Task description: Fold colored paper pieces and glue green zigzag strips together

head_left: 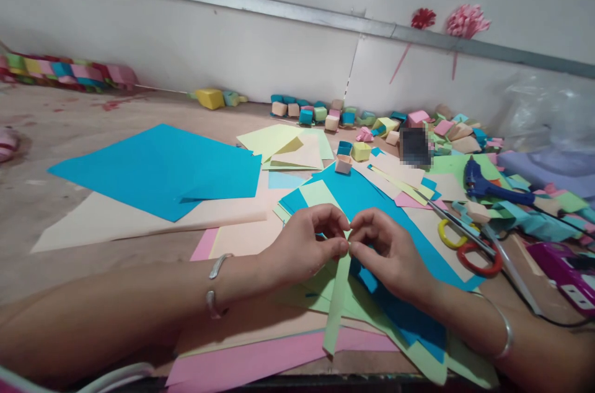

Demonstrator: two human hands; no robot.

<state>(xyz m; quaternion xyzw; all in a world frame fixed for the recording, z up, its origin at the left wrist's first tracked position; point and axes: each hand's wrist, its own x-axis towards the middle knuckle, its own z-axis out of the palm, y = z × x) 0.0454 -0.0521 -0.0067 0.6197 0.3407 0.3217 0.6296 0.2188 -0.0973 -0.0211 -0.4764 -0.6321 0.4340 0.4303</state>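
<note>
A long pale green paper strip (336,306) runs down from my fingertips towards the table's front edge. My left hand (313,238) pinches its upper end between thumb and fingers. Right beside it, my right hand (388,250) pinches the same end, the fingertips of both hands nearly touching. What lies between the fingertips is small and mostly hidden. Beneath my hands are layered sheets of blue paper (418,238), with green, peach and pink paper (260,361) under them.
Scissors (478,256) with red and yellow handles lie right of my right hand, near a blue glue gun (495,185) and a purple power strip (564,275). A large blue sheet (158,170) lies left. Small folded paper boxes (320,113) line the back.
</note>
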